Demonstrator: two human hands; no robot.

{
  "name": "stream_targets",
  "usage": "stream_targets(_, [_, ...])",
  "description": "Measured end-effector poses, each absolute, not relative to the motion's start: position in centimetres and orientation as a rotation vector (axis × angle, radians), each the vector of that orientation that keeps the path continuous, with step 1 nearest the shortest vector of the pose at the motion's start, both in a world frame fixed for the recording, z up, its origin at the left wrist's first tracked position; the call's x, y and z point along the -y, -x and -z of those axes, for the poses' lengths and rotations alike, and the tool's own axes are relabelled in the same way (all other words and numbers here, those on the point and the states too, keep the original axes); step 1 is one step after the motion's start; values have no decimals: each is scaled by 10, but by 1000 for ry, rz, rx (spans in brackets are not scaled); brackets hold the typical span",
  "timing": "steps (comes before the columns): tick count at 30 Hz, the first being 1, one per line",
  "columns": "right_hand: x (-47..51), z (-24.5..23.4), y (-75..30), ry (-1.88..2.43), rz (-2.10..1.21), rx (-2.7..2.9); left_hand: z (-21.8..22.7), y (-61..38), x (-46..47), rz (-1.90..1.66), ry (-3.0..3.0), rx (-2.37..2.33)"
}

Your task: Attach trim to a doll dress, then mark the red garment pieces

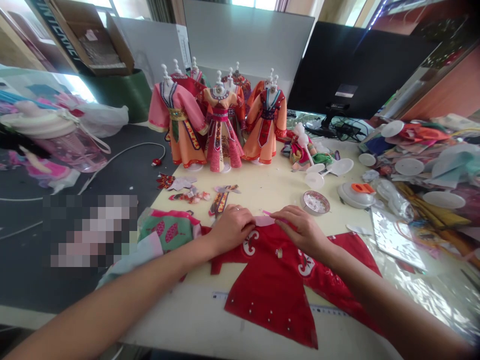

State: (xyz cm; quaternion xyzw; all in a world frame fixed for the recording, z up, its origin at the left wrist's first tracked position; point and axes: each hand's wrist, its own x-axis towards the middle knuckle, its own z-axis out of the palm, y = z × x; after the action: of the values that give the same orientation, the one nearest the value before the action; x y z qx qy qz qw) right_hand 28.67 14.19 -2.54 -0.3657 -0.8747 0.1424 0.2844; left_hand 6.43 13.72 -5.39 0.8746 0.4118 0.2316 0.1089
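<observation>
A small red doll robe [275, 280] with white emblems and tiny studs lies flat on the cream work mat [270, 190]. My left hand [232, 227] rests curled on the robe's left shoulder, fingers closed and pressing the cloth near the collar. My right hand [300, 230] is closed over the right shoulder, pinching a thin pink strip [268, 213] at the collar. A pale pink collar piece [263, 220] shows between the two hands.
Several dressed doll mannequins [219, 122] stand at the back of the mat. Fabric scraps [191, 192], a green patterned piece [168, 230], a small round tin [315, 202], white stand bases [332, 170], a black monitor [348, 70] and a heap of materials [423, 165] surround the mat.
</observation>
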Motion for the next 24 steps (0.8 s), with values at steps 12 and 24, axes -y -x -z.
stream_targets(12, [-144, 27, -284, 912, -300, 2377, 53, -65, -137, -653, -2574, -1224])
stream_targets(24, [-138, 14, -303, 906, -173, 2333, 37, -70, -144, -680, -2359, -1356])
